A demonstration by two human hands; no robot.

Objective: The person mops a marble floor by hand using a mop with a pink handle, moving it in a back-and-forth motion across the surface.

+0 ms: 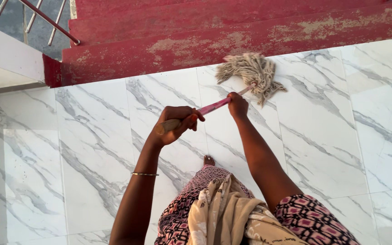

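Closest to you hangs your cream scarf over a pink and black patterned dress, and one bare foot peeks out beyond it on the white marble floor. Your left hand, a thin bangle on its wrist, is clenched around the bare wooden top end of the mop handle. Your right hand is closed around the same handle further down, where it is pink, near the head. The handle slants away from you toward the upper right. The mop head, a bundle of pale string, lies spread on the floor, right up against the bottom red step, whose paint is worn and patchy. A metal railing shows in the upper left corner, above a white ledge.
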